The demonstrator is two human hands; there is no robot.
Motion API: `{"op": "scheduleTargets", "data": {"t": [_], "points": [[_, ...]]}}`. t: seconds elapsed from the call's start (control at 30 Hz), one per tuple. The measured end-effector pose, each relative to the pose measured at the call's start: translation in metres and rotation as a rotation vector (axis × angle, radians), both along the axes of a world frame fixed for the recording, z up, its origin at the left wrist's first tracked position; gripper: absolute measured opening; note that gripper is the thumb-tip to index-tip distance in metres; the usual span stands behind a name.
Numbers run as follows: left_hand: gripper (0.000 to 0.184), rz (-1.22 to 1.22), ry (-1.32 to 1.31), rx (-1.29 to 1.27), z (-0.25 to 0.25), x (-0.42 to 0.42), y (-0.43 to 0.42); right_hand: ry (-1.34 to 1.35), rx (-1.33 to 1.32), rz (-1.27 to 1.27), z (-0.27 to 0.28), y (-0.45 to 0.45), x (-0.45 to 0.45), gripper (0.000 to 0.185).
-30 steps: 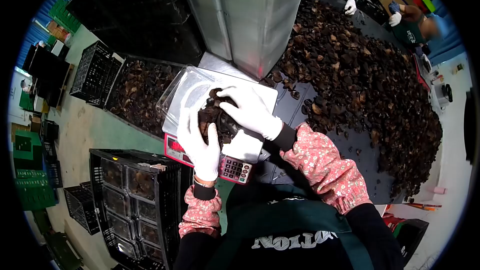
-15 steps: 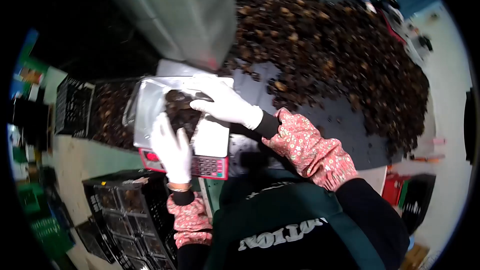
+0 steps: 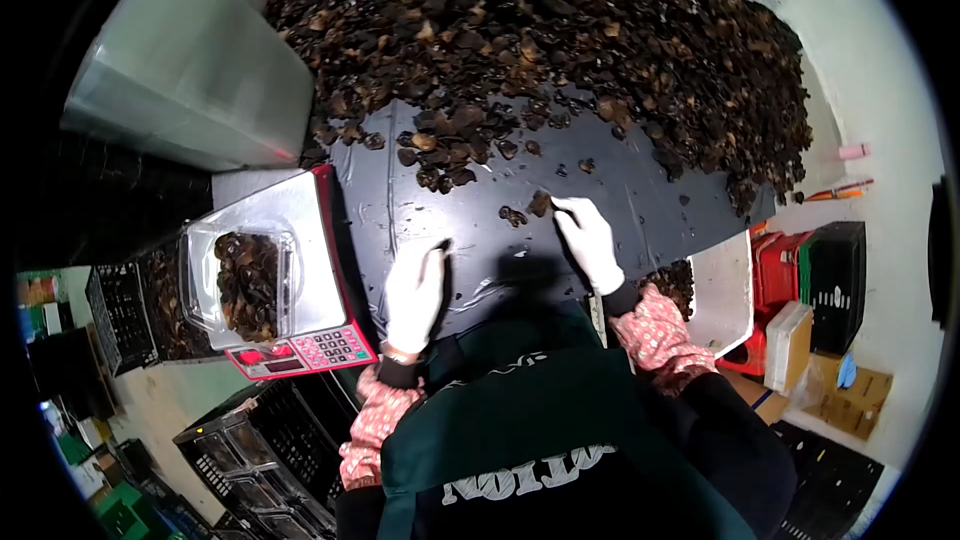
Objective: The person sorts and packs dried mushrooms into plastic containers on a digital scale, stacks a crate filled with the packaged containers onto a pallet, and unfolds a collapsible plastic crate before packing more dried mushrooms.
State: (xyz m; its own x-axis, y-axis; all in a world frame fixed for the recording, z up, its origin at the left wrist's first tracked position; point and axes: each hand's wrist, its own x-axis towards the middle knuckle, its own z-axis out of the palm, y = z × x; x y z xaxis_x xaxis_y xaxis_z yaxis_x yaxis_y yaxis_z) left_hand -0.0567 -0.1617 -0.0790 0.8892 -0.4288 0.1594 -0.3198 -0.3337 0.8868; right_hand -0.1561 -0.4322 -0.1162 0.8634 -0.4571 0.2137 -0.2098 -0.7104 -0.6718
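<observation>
My right hand (image 3: 590,245), in a white glove, has its fingertips pinched at the edge of a small dark brown mushroom piece (image 3: 540,203), which looks like wood ear. A second mushroom piece (image 3: 512,216) lies just left of it on the black sheet (image 3: 620,205). My left hand (image 3: 415,290), also gloved, is over the sheet with its fingers curled together; a dark spot at its fingertips could be a small piece or shadow. To its left, a clear plastic tray (image 3: 290,285) of mushroom pieces (image 3: 247,285) sits on a red-edged digital scale (image 3: 325,240).
A large heap of mushrooms (image 3: 540,30) spreads across the far side. Tall translucent containers (image 3: 190,70) stand at the back left. Black crates (image 3: 265,440) are below left. A white bin (image 3: 722,290) and red crate (image 3: 775,270) stand right.
Both hands have left the tray on the scale and moved right over the black sheet. The right hand is now at a loose mushroom piece. The view has turned to the right.
</observation>
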Motion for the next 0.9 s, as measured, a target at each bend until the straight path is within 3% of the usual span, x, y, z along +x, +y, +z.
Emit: {"op": "scheduleTargets", "data": {"t": [0.07, 0.1, 0.17, 0.2, 0.23, 0.3, 0.37, 0.47, 0.5, 0.6, 0.63, 0.7, 0.77, 0.8, 0.83, 0.87, 0.9], "points": [[0.022, -0.088, -0.082, 0.035, -0.024, -0.007, -0.041, -0.067, -0.081, 0.048, -0.003, 0.006, 0.014, 0.039], [0.028, -0.12, -0.126, 0.103, -0.03, -0.006, -0.059, -0.041, -0.101, 0.054, -0.001, 0.01, 0.023, 0.039], [0.034, -0.113, -0.162, 0.211, -0.037, -0.008, -0.09, 0.049, -0.134, 0.098, -0.001, 0.014, 0.03, 0.029], [0.038, -0.159, -0.223, 0.262, -0.042, -0.003, -0.101, -0.085, -0.089, 0.1, -0.005, 0.013, 0.033, 0.023], [0.034, -0.181, -0.26, 0.349, -0.046, -0.001, -0.11, -0.216, -0.045, 0.1, -0.009, 0.012, 0.034, 0.018], [0.022, -0.23, -0.295, 0.437, -0.05, -0.002, -0.121, -0.232, 0.017, 0.04, -0.009, 0.006, 0.021, 0.012], [0.019, -0.241, -0.301, 0.486, -0.053, -0.006, -0.122, -0.249, 0.239, -0.021, -0.008, -0.006, 0.01, 0.012], [0.02, -0.21, -0.263, 0.48, -0.06, -0.01, -0.116, -0.155, 0.906, -0.109, 0.0, -0.049, -0.01, 0.013], [0.02, -0.212, -0.267, 0.449, -0.062, -0.011, -0.113, -0.216, 0.961, -0.112, 0.003, -0.061, -0.015, 0.016], [0.014, -0.184, -0.283, 0.38, -0.067, -0.017, -0.111, -0.501, 1.509, -0.13, -0.005, -0.097, -0.019, 0.025], [0.013, -0.165, -0.267, 0.349, -0.062, -0.019, -0.11, -0.511, 1.523, -0.058, -0.013, -0.107, -0.019, 0.027], [0.012, -0.118, -0.252, 0.21, -0.072, -0.016, -0.109, -0.461, 1.502, -0.057, -0.011, -0.115, -0.008, 0.026], [0.021, -0.108, 0.183, -0.045, -0.069, -0.02, -0.101, -0.226, 1.271, -0.101, -0.003, -0.117, 0.004, 0.032], [0.026, -0.129, 0.468, -0.222, -0.065, -0.019, -0.095, -0.041, 1.018, -0.215, 0.008, -0.106, 0.017, 0.031], [0.032, -0.145, 0.737, -0.419, -0.06, -0.019, -0.087, 0.081, 0.587, -0.285, 0.0, -0.1, 0.029, 0.031], [0.034, -0.191, 0.808, -0.51, -0.052, -0.018, -0.079, 0.051, 0.032, -0.138, -0.015, -0.099, 0.035, 0.031], [0.035, -0.24, 0.872, -0.607, -0.047, -0.017, -0.071, 0.129, -0.104, -0.077, -0.008, -0.087, 0.038, 0.029]]}}
